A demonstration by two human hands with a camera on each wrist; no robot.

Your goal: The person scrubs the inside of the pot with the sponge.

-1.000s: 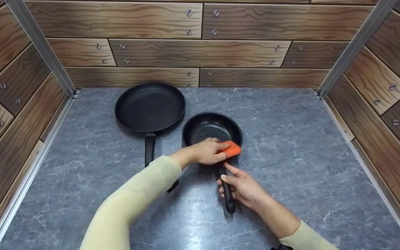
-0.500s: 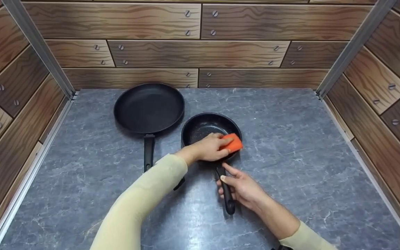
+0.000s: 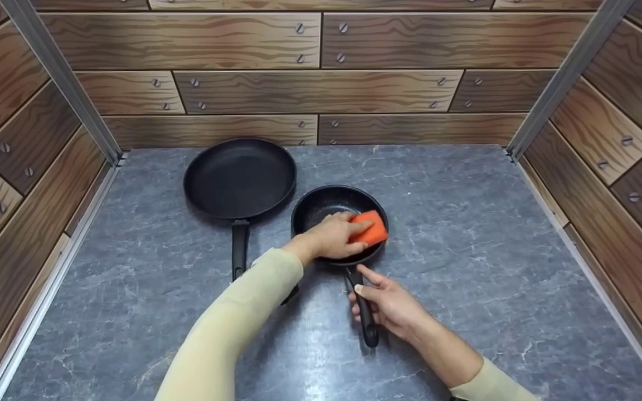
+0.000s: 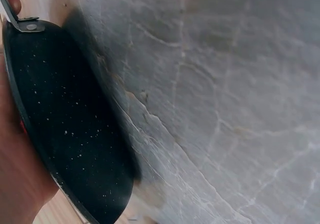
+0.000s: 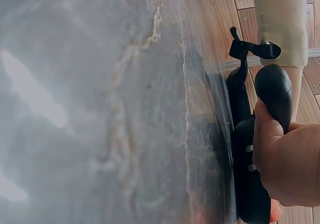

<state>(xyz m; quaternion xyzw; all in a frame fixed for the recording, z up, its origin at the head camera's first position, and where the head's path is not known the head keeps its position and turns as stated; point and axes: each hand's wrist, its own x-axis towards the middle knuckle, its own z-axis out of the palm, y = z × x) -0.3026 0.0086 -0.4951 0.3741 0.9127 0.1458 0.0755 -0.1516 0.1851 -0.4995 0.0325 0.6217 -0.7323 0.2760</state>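
My left hand (image 3: 335, 236) reaches into the small black frying pan (image 3: 326, 200) and holds an orange sponge (image 3: 370, 228) against the inner wall on the right, near the handle side. My right hand (image 3: 393, 303) grips the pan's black handle (image 3: 366, 317), thumb on top and fingers wrapped beneath. In the left wrist view the speckled outer wall of the pan (image 4: 70, 119) fills the left side, with part of the left hand (image 4: 20, 169) behind its rim. The right wrist view shows the right hand (image 5: 290, 159) around the handle (image 5: 274, 89) and a sliver of sponge (image 5: 276, 210).
A larger black frying pan (image 3: 240, 178) lies at the back left, its handle (image 3: 239, 250) partly covered by the left sleeve (image 3: 243, 312). The grey marbled tabletop (image 3: 466, 239) is enclosed by wood-patterned walls (image 3: 243, 89) at the back and sides.
My left hand has slid the orange sponge from the near rim up along the pan's right inner wall, turning it slightly. The right hand keeps its grip on the handle.
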